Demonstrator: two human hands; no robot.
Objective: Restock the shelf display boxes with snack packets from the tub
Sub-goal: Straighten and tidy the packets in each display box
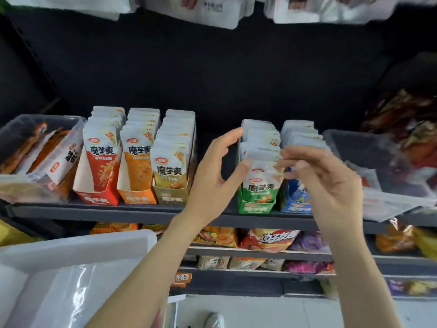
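Five display boxes of snack packets stand on the dark shelf [146,213]: red [97,197], orange [136,197], tan [170,197], green [255,205] and blue [295,207]. My left hand [212,176] is spread at the left side of the green box, thumb touching its front packet [260,185], fingers against the rear packets. My right hand [328,181] hovers over the green and blue boxes, fingers loosely bent; whether it pinches a packet top is hidden by blur. The white tub [71,247] sits at the lower left, below the shelf.
A clear bin [35,147] of orange packets stands left of the red box; another clear bin [378,162] is on the right. A gap lies between the tan and green boxes. Lower shelves hold chip bags [269,240]. White packets hang overhead.
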